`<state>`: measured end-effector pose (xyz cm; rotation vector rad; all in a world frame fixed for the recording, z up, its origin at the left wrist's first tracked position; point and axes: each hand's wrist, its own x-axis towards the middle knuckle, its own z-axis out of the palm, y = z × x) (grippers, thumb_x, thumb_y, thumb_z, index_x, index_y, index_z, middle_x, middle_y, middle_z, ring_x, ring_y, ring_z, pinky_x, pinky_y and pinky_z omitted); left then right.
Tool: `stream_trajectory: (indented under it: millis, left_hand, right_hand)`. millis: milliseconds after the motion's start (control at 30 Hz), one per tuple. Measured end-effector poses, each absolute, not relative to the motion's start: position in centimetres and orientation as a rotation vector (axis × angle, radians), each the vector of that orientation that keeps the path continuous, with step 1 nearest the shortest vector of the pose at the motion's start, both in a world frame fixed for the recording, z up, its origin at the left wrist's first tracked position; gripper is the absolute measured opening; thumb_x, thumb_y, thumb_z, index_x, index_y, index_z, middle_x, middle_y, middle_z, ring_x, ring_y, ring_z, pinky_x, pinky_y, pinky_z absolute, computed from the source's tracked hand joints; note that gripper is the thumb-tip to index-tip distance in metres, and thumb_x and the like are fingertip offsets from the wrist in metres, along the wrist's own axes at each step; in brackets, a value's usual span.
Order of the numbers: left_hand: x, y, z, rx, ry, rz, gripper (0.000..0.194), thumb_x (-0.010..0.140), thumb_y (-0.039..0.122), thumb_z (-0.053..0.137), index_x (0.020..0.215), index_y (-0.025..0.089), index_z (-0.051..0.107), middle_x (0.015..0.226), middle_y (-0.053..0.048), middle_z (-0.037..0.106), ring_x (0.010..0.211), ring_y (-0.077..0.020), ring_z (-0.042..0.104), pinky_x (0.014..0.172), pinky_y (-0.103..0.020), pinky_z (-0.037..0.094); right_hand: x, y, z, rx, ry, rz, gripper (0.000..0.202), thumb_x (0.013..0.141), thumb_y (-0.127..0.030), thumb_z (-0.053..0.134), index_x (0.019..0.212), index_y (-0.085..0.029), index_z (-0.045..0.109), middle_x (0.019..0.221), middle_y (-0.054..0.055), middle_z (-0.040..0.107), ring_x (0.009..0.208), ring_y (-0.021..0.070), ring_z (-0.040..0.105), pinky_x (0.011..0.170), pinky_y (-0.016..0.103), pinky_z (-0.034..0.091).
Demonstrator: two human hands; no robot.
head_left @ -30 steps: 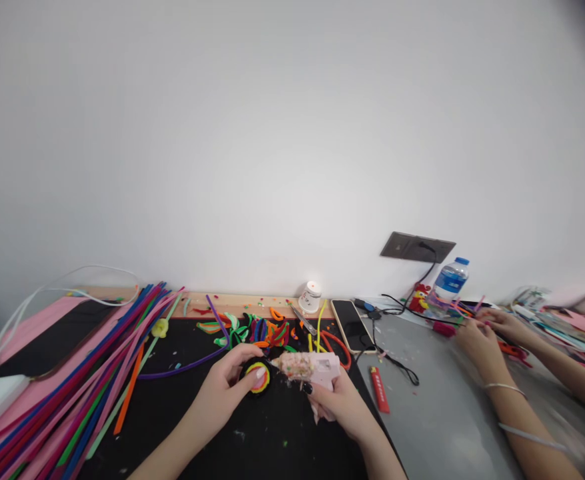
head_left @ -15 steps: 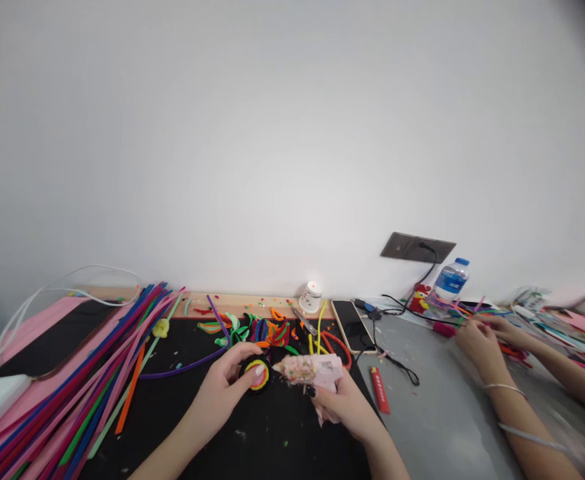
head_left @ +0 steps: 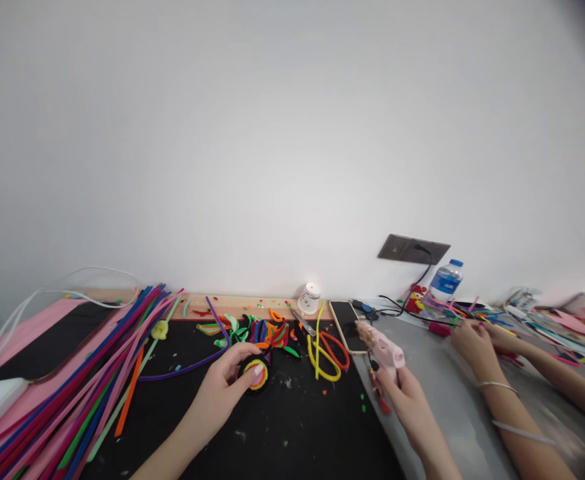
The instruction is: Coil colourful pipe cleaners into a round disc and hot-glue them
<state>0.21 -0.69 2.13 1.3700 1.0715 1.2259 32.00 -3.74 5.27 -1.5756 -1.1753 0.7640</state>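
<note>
Between the thumb and fingers of my left hand (head_left: pixel 228 380) is a small round coil (head_left: pixel 259 377), black outside with yellow and pink rings within. My right hand (head_left: pixel 406 393) grips a pale pink hot glue gun (head_left: pixel 388 352) by its handle, its nozzle pointing up and left beside the phone (head_left: pixel 347 327). A red strip lies partly hidden behind that hand. Just beyond my left hand are leaf-like pieces of bent pipe cleaner (head_left: pixel 275 333) in orange, green and red. Scissors (head_left: pixel 325 357) with yellow and orange-red handles rest on the black mat (head_left: pixel 292 433).
Long pipe cleaners (head_left: pixel 107 380) lie in a bundle at left, near a dark tablet (head_left: pixel 52 340). A paper cup (head_left: pixel 309 299) stands by the wall. Cables run to a wall socket (head_left: pixel 413 249) near a water bottle (head_left: pixel 446 280). Another person's hands (head_left: pixel 475 343) work at right.
My right hand has carried the glue gun from beside the coil to the right, towards the mat's edge, uncovering the scissors' handles. My left hand stays almost in place with the coil.
</note>
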Motion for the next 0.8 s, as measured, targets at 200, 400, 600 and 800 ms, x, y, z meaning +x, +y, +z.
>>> stream_trajectory:
  millis: [200,400,600,800]
  left_hand:
    - [0.2,-0.7,2.3,1.361,1.080,1.229,0.016,0.075,0.025,0.061,0.091,0.022,0.062,0.089,-0.003,0.070,0.085,-0.0214,0.064,0.068,-0.026,0.049]
    - [0.3,-0.6,2.3,1.355,1.059,1.221,0.016,0.076,0.026,0.060,0.091,0.021,0.059,0.087,-0.002,0.068,0.084,-0.0208,0.064,0.066,-0.026,0.048]
    - [0.3,-0.6,2.2,1.345,1.045,1.197,0.017,0.077,0.025,0.060,0.093,0.021,0.058,0.089,-0.003,0.067,0.085,-0.0208,0.062,0.065,-0.026,0.047]
    - [0.3,-0.8,2.2,1.350,1.041,1.188,0.017,0.076,0.026,0.060,0.093,0.021,0.058,0.089,-0.002,0.066,0.085,-0.0202,0.062,0.066,-0.026,0.046]
  right_hand:
    - [35.5,-3.5,4.3,-1.666,-1.080,0.606,0.024,0.075,-0.038,0.052,0.088,-0.019,0.052,0.058,-0.004,0.048,0.054,0.0159,0.049,0.052,0.026,0.045]
    - [37.9,-1.4,3.4,-2.309,-1.262,0.039,0.034,0.078,-0.021,0.039,0.104,-0.007,0.056,0.081,0.015,0.060,0.081,0.0290,0.059,0.068,0.036,0.047]
    - [36.2,-0.7,4.2,-2.468,-1.318,-0.129,0.045,0.084,-0.021,0.035,0.126,-0.010,0.047,0.090,0.019,0.055,0.088,0.0346,0.057,0.071,0.042,0.044]
    - [34.5,-1.0,4.8,-2.595,-1.344,-0.217,0.045,0.087,-0.026,0.030,0.129,-0.024,0.047,0.102,0.017,0.053,0.094,0.0369,0.053,0.069,0.046,0.044]
